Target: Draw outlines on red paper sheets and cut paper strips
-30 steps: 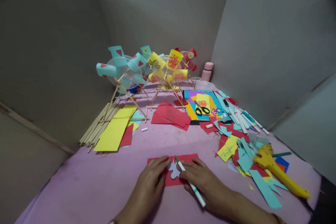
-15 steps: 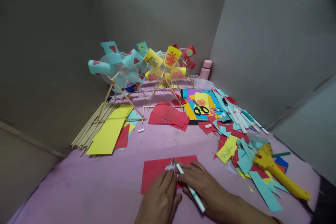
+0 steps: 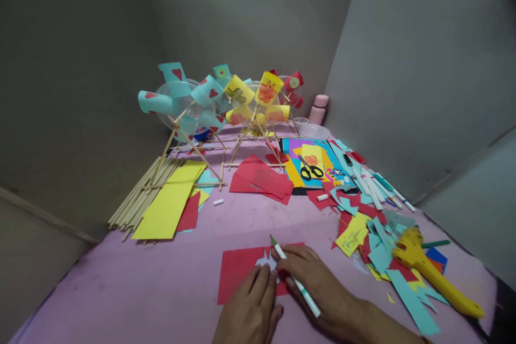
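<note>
Walls [image 3: 250, 21], grey, enclose our pink tabletop [image 3: 121, 290]. Near us on it lies a flat red paper rectangle [image 3: 237, 266]; our right hand [image 3: 316, 282] grasps a white, green-tipped marker [image 3: 304, 292], while our left hand [image 3: 253, 301], unclenched, partly covers a pale, pronged cutout [image 3: 267, 259] on that paper.

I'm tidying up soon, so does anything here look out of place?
Mildly: the yellow glue gun lies across a jumble of loose paper scraps at the right. A small white piece, possibly a marker cap, lies alone left of centre, apart from the uncapped marker in the right hand.
</note>
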`<state>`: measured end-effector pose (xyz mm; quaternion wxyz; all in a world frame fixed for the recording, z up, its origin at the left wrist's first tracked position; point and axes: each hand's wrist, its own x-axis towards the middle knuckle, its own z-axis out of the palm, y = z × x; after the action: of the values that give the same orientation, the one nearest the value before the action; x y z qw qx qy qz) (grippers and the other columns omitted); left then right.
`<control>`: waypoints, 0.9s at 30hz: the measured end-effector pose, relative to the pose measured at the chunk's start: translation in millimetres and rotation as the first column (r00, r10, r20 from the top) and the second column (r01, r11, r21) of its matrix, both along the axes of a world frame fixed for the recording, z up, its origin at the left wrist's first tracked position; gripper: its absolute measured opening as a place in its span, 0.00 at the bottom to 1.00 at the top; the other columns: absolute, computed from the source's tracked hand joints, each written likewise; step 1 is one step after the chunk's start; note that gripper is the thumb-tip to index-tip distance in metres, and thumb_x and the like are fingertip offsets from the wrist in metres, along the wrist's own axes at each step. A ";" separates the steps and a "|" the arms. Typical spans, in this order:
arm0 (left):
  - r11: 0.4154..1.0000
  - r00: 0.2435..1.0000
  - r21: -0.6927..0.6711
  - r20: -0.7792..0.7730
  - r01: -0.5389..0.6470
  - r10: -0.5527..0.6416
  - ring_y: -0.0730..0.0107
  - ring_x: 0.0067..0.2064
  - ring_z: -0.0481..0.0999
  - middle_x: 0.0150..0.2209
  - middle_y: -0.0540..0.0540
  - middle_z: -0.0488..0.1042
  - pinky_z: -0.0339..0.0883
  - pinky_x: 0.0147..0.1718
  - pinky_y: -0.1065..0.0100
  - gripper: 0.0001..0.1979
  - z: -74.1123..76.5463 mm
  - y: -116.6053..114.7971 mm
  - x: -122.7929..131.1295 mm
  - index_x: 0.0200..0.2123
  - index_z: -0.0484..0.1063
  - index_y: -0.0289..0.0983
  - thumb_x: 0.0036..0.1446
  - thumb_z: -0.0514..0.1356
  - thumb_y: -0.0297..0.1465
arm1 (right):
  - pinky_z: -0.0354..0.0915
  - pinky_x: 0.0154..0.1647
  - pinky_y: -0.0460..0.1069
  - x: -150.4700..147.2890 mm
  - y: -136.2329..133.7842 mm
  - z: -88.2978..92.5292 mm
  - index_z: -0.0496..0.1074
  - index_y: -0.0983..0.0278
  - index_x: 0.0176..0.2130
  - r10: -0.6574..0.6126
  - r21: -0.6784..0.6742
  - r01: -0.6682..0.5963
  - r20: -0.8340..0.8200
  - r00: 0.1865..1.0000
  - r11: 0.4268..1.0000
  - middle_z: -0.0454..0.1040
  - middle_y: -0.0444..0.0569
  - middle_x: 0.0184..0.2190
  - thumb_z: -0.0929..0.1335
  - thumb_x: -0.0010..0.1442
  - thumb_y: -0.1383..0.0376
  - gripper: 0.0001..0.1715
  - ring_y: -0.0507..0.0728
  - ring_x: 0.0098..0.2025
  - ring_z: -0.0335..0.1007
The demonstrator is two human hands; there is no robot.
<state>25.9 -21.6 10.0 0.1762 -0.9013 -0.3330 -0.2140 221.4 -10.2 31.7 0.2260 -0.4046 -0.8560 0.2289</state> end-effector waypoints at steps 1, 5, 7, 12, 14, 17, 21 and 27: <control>1.000 1.000 -0.003 0.015 0.001 -0.001 0.62 0.45 0.77 0.43 0.40 0.79 0.71 0.44 0.66 0.17 0.3 0.0 0.0 0.45 0.70 0.29 0.67 0.45 0.31 | 0.55 0.59 0.54 0.2 1.3 1.8 0.65 0.61 0.51 0.036 -0.023 -0.035 0.009 0.999 0.999 0.69 0.52 0.55 0.59 0.62 0.74 0.19 0.57 0.59 0.57; 0.999 0.999 -0.039 0.032 0.004 -0.003 0.62 0.48 0.76 0.43 0.39 0.78 0.70 0.47 0.66 0.16 1.5 1.0 0.9 0.48 0.69 0.30 0.66 0.46 0.30 | 0.48 0.62 0.60 -1.2 6.9 7.8 0.61 0.62 0.57 0.154 -0.098 -0.147 0.075 0.985 0.984 0.65 0.54 0.60 0.62 0.53 0.75 0.32 0.60 0.63 0.53; 0.999 1.000 -0.035 0.017 0.002 -0.002 0.62 0.47 0.76 0.43 0.40 0.79 0.70 0.46 0.65 0.16 1.4 1.1 1.6 0.48 0.69 0.30 0.65 0.46 0.29 | 0.46 0.62 0.62 -2.7 8.8 9.5 0.62 0.62 0.57 0.151 -0.129 -0.136 0.111 0.982 0.982 0.64 0.55 0.61 0.63 0.50 0.75 0.35 0.61 0.64 0.53; 1.000 1.000 -0.015 0.010 -0.014 0.015 0.62 0.47 0.76 0.44 0.40 0.78 0.72 0.44 0.66 0.16 -2.0 -1.2 -2.3 0.47 0.70 0.30 0.64 0.48 0.31 | 0.45 0.62 0.60 -3.8 9.6 7.6 0.61 0.61 0.58 0.136 -0.145 -0.117 0.125 0.983 0.982 0.63 0.55 0.61 0.63 0.50 0.73 0.35 0.60 0.64 0.52; 0.999 0.999 -0.012 -0.004 -0.033 0.033 0.61 0.47 0.76 0.47 0.40 0.77 0.72 0.43 0.66 0.17 -4.2 -2.6 -7.6 0.49 0.70 0.31 0.64 0.49 0.34 | 0.44 0.62 0.58 -3.3 9.6 4.8 0.62 0.60 0.56 0.136 -0.136 -0.119 0.122 0.983 0.984 0.64 0.53 0.61 0.64 0.52 0.71 0.32 0.59 0.63 0.53; 0.998 0.997 0.021 -0.044 -0.062 0.063 0.61 0.47 0.76 0.48 0.40 0.76 0.73 0.42 0.67 0.18 -4.8 -4.9 -18.2 0.49 0.70 0.32 0.63 0.50 0.36 | 0.46 0.60 0.55 -2.8 9.9 1.4 0.65 0.59 0.49 0.131 -0.117 -0.117 0.126 0.983 0.986 0.67 0.51 0.57 0.66 0.54 0.70 0.21 0.57 0.62 0.55; 0.994 0.993 0.041 -0.058 -0.099 0.101 0.63 0.46 0.77 0.46 0.45 0.78 0.74 0.40 0.68 0.17 2.7 -6.2 -29.1 0.47 0.72 0.34 0.64 0.49 0.37 | 0.45 0.60 0.55 -2.9 10.3 -0.3 0.65 0.58 0.45 0.123 -0.112 -0.108 0.139 0.983 0.988 0.68 0.52 0.56 0.67 0.55 0.69 0.17 0.57 0.62 0.53; 0.999 0.999 -0.028 -0.011 -0.041 0.040 0.65 0.52 0.73 0.51 0.44 0.75 0.70 0.46 0.67 0.17 9.4 -0.7 -24.0 0.52 0.68 0.34 0.64 0.49 0.33 | 0.43 0.62 0.57 -3.0 11.0 -2.3 0.65 0.58 0.48 0.135 -0.150 -0.114 0.140 0.981 0.982 0.67 0.52 0.58 0.65 0.57 0.70 0.19 0.58 0.63 0.53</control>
<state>1.9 -22.3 19.5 0.1696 -0.8978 -0.3533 -0.2012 218.4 0.8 29.4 0.1173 -0.3812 -0.8759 0.2714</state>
